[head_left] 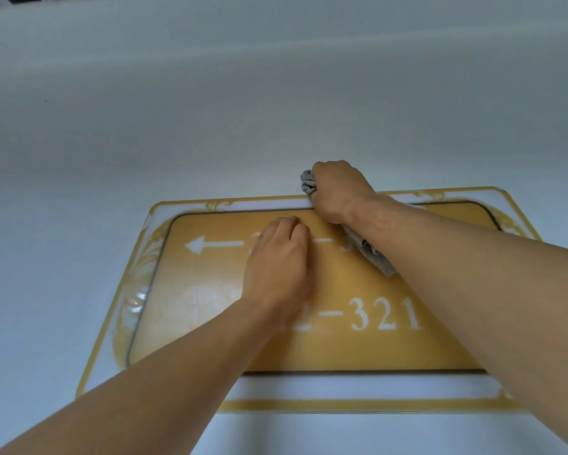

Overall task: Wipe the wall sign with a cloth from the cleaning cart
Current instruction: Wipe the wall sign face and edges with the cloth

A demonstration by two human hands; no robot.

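Sign [308, 343]: flat on the pale wall [210, 110], straight ahead of both hands, long axis left to right; gold panel with a white arrow pointing left and the figures 321

Cloth [372, 252]: grey, bunched at the sign's top edge right of centre, a tail hanging down over the gold panel beneath the right forearm

Right hand [336, 192]: closed around the cloth, pressing it on the upper border; the nearer hand to the unwiped run of that edge

Left hand [277, 267]: bare, fingers curled, laid on the panel just beside the arrow, seemingly steadying; holds nothing, as far as the angle shows

Hands: apart, right above and to the right of left

Likely next move: sideways stroke along the long axis

In the way: left hand covers the panel's middle; nothing else near

Cart: out of view
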